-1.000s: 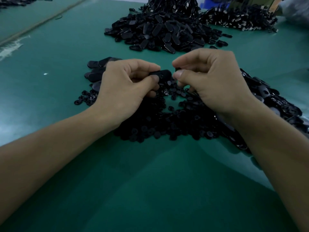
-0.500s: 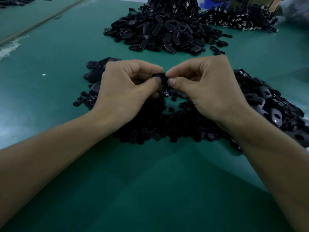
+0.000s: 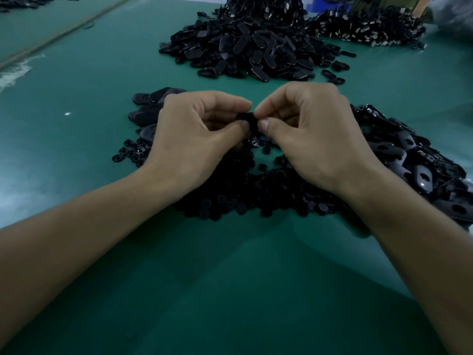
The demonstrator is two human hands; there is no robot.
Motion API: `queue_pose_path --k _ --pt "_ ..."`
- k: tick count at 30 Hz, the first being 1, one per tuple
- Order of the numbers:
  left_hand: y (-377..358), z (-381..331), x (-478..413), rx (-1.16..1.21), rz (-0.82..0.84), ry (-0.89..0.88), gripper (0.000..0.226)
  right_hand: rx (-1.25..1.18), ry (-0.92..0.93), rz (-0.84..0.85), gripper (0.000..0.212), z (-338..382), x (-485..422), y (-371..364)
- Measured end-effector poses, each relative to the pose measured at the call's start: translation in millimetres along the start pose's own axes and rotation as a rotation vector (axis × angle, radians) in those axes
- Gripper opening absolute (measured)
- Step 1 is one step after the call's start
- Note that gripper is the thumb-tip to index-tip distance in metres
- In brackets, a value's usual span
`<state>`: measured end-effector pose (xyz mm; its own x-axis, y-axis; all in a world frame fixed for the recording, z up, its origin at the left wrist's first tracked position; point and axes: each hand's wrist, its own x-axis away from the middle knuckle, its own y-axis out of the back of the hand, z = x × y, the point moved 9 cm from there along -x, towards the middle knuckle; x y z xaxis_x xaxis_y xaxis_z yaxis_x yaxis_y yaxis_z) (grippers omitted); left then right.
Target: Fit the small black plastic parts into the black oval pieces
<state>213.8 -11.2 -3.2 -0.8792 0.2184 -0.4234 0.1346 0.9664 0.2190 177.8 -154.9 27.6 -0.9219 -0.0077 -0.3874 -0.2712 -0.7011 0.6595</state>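
**Green surface, two hands pinching one black piece**

The green surface (image 3: 76, 155) carried a spread of small black plastic parts (image 3: 243, 201) at 6 o'clock from the fingertips. Black oval pieces (image 3: 422, 172) lay heaped at 3 o'clock, and a far pile (image 3: 243, 47) stood at 12 o'clock. The left hand (image 3: 194, 142) and right hand (image 3: 314, 142) met above the small parts. Each grip was closed, thumb and forefinger pinching the same held black piece (image 3: 247, 118) from opposite ends. The fingers hid most of it.
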Motion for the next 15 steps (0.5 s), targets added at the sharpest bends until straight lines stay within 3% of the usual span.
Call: queue_pose_path --k 5,15 --pt "-0.3 1.5 -0.3 0.012 -0.006 0.011 0.02 -0.012 0.014 -0.008 0.023 2.5 -0.1 -0.1" --pt "-0.1 3.0 -1.0 0.076 -0.014 0.048 0.02 -0.083 -0.063 -0.077 0.014 -4.2 0.6 -2.7"
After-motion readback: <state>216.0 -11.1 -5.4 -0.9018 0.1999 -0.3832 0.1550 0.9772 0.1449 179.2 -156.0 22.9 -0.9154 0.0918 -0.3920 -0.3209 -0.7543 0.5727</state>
